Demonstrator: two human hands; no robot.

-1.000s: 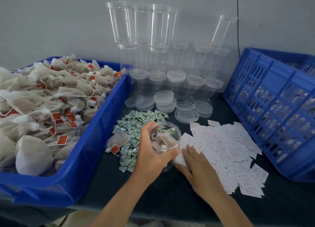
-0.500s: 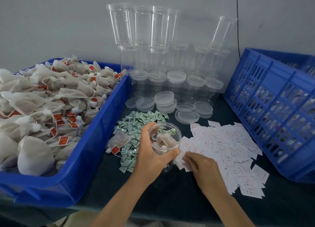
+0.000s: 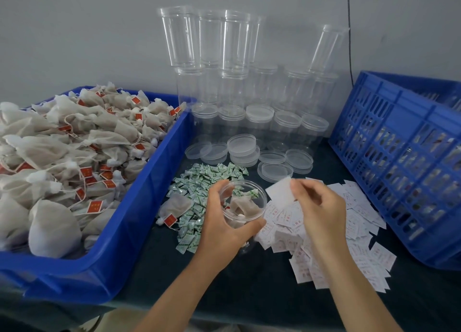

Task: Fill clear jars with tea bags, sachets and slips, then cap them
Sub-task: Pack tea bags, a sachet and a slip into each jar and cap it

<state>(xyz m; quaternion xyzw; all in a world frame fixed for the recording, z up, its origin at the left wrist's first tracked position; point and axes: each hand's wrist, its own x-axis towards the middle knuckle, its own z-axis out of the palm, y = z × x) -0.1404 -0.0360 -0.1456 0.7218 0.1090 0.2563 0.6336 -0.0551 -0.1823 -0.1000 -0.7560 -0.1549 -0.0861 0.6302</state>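
While the left hand [image 3: 224, 228] grips the jar [image 3: 249, 204] toward the desk's front edge, the right hand [image 3: 321, 207], pinching one slip [image 3: 279, 194], should tuck it cleanly past the rim.

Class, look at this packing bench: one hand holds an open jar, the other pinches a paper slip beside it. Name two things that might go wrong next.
1. The slip pinched by the right hand is beside the jar that the left hand holds, not over its mouth; released now, it would likely miss.
2. A tilted jar leans on the stacked jars behind; reaching for the lids below might topple it.
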